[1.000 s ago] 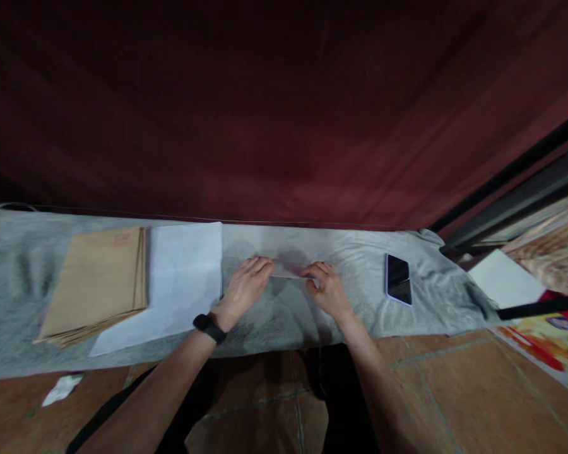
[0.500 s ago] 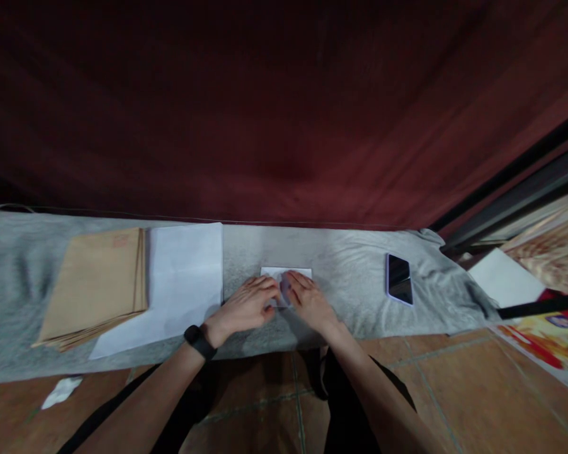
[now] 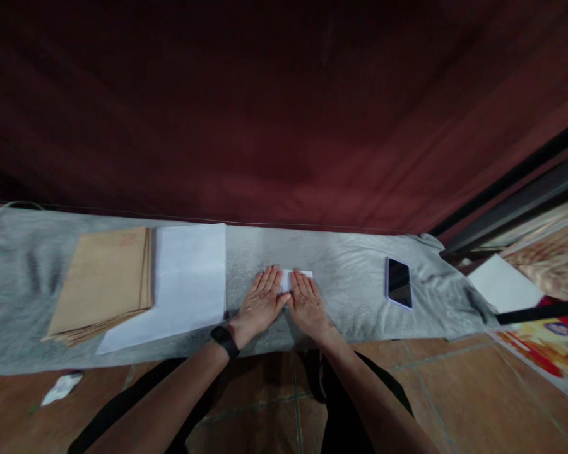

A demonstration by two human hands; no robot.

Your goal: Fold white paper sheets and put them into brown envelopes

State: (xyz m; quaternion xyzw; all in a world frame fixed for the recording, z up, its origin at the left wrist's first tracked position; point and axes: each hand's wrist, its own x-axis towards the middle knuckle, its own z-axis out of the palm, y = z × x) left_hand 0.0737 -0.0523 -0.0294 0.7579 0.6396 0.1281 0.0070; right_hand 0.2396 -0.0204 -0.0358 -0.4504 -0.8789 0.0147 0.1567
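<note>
1. A dark red curtain (image 3: 284,145) hangs behind a long, low surface draped in a grey cloth (image 3: 355,284), above a brown tiled floor (image 3: 454,391).
2. At the middle of the surface, a small white paper (image 3: 286,281) lies flat beneath a person's two hands, partly covered by them.
3. The left hand (image 3: 259,306), a black band (image 3: 224,341) on its wrist, rests palm down, its fingers straight and unclenched on the paper.
4. The right hand (image 3: 307,309) lies likewise, fingers extended and grasping nothing, the thumbs meeting or nearly so.
5. To the left, brown envelopes (image 3: 106,277) sit stacked, overlapping a large white sheet (image 3: 189,277).
6. To the right, a phone (image 3: 399,284) lies on the cloth.
</note>
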